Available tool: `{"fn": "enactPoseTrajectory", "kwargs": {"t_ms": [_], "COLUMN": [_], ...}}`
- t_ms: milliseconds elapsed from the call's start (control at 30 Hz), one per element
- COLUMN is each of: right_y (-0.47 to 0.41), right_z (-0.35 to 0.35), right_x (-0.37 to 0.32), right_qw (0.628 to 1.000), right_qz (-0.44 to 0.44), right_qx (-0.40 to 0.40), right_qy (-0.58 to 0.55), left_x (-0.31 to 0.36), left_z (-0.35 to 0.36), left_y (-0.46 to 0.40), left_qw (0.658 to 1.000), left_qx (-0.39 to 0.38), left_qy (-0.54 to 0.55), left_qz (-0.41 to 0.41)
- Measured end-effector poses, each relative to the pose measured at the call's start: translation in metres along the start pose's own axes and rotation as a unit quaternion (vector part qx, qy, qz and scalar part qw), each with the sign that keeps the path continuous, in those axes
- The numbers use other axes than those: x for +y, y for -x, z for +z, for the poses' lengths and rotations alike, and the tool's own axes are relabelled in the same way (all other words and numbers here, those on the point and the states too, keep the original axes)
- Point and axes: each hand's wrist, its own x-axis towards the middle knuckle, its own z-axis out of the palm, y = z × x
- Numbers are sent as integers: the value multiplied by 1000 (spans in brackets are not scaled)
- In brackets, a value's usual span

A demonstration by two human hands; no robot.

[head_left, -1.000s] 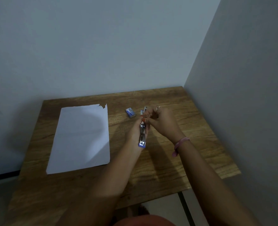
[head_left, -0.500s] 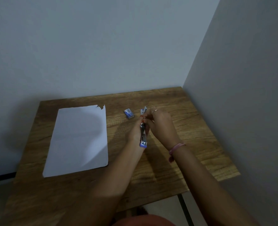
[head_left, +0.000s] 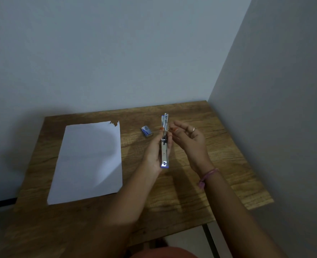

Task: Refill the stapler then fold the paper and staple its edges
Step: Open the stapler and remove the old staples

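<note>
Just one cam, head-mounted, tilted forward and down over the wooden table [head_left: 182, 192] from the near edge. Both hands sit mid-frame, fairly close, forearms running in from the bottom. Bare walls beyond them.

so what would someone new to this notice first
The long silver stapler with a blue end, swung open and gripped upright in the left hand mid-table; the right hand hovers open beside it. A white paper sheet with a torn corner lies flat to the left, a small blue staple box between them.
</note>
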Motion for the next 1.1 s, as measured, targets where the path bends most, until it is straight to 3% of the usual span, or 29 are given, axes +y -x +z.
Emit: {"fn": "enactPoseTrajectory", "kwargs": {"t_ms": [200,500,633,767,833,933,967,1000,1100], "right_y": [-9,-14,-26,-37,-39,-41,-42,-43,-44], "right_z": [-5,-9,-16,-20,-22,-27,-28,-28,-22], "right_x": [1,7,-4,-16,-20,-25,-27,-29,-31], "right_qw": [999,997,971,953,935,843,828,838,922], "right_qz": [35,-3,-87,-177,-210,-276,-292,-292,-249], "right_qx": [-4,-29,-39,-12,-36,-133,-134,-111,-19], "right_qy": [4,74,219,246,283,443,460,448,296], "left_x": [1,2,2,5,8,12,13,15,19], "left_z": [-4,-7,-11,-14,-14,-15,-15,-15,-15], "left_y": [-2,1,1,-2,-4,-7,-8,-9,-11], "left_qw": [999,997,992,984,975,969,965,959,942], "left_qx": [-2,-3,3,-24,-45,-61,-64,-66,-69], "left_qy": [-50,-79,-125,-178,-215,-229,-240,-258,-303], "left_qz": [4,-17,-11,17,40,71,82,93,129]}}
